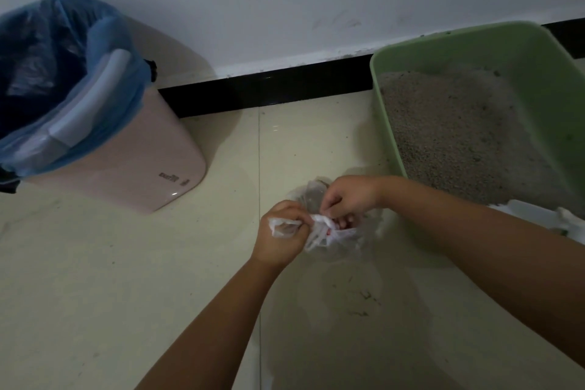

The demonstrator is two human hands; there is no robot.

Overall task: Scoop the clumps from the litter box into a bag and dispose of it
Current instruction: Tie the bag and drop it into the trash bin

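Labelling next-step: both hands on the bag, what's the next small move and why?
Probably pull the knot tight. The left hand and right hand each pinch bunched plastic at the neck of the clear bag on the floor; the lined bin stands open nearby.

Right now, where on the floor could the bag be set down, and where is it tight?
Free: the tiles between the pink bin and the left hand, and the strip along the black baseboard. Crowded: the gap between the right hand and the green litter box, where the plastic bag sits.
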